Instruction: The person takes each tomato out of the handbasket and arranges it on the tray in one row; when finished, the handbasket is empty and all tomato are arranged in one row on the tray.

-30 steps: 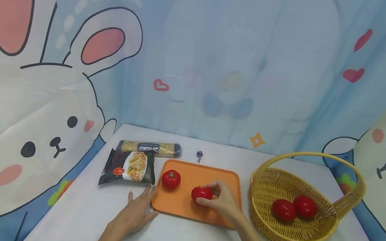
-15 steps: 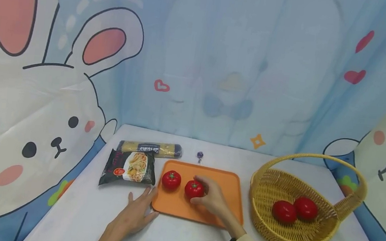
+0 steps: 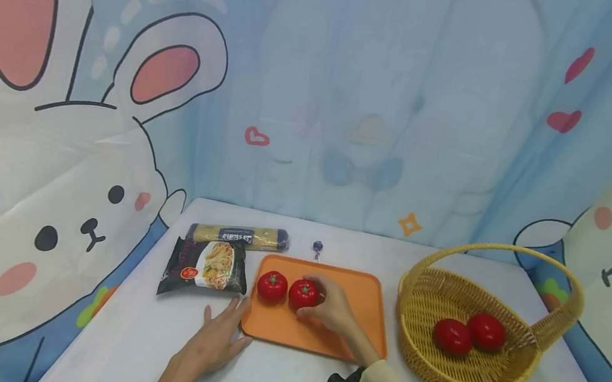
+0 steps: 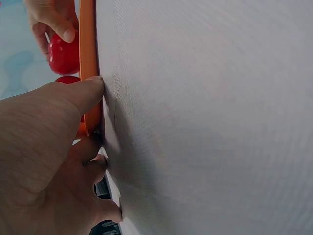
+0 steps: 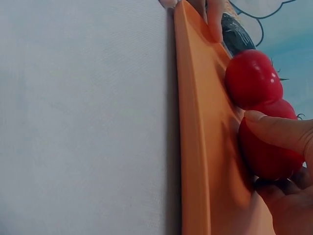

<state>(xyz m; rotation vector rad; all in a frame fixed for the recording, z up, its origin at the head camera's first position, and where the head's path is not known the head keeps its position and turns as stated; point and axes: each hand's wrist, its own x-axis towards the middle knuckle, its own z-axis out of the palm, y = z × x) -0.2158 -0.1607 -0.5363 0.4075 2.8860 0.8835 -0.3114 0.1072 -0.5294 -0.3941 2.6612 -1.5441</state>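
My right hand (image 3: 333, 312) grips a red tomato (image 3: 302, 294) between thumb and fingers, over the left half of the orange tray (image 3: 358, 298). Right beside it on the tray sits another tomato (image 3: 272, 286) with a green stem top; the two overlap in the right wrist view, where the thumb lies across the held tomato (image 5: 266, 152). My left hand (image 3: 214, 337) rests at the tray's near-left corner with fingers spread and straight. Its thumb touches the front wall of the tray (image 4: 89, 54) in the left wrist view, and the fingers reach along the left side.
Left of the tray lies a black noodle packet (image 3: 218, 264), with a long spaghetti pack (image 3: 263, 238) behind it. A small purple-wrapped lollipop (image 3: 318, 246) lies beyond the tray. On the right stands a handled wicker basket (image 3: 406, 354) holding two red round items (image 3: 452, 337).
My right hand has moved left across the tray with the tomato, bringing it right beside the other one. The left hand has stayed at the corner.
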